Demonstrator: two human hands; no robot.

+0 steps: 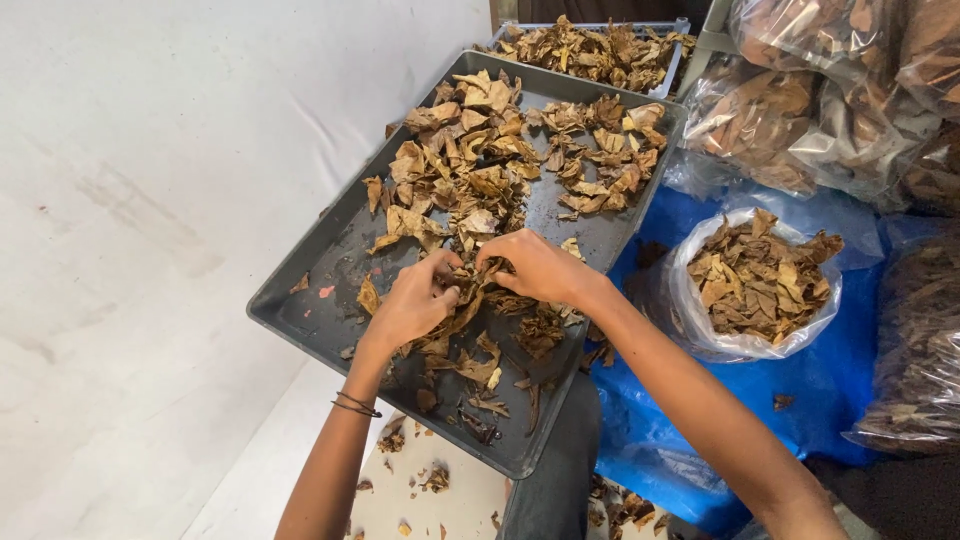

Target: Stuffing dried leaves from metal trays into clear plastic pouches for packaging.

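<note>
Grey tray [300, 310] holds dried leaves [470, 160].

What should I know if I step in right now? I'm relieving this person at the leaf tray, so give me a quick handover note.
Left hand and right hand: both closed on one clump of dried brown leaves, over the near half of the grey tray.
Looks handled: leaf pieces spread across the tray's far half.
Left: darker scraps at the near end.
Nearby: open clear bag of leaves on the blue sheet, right; sealed bags behind; second tray beyond.
</note>
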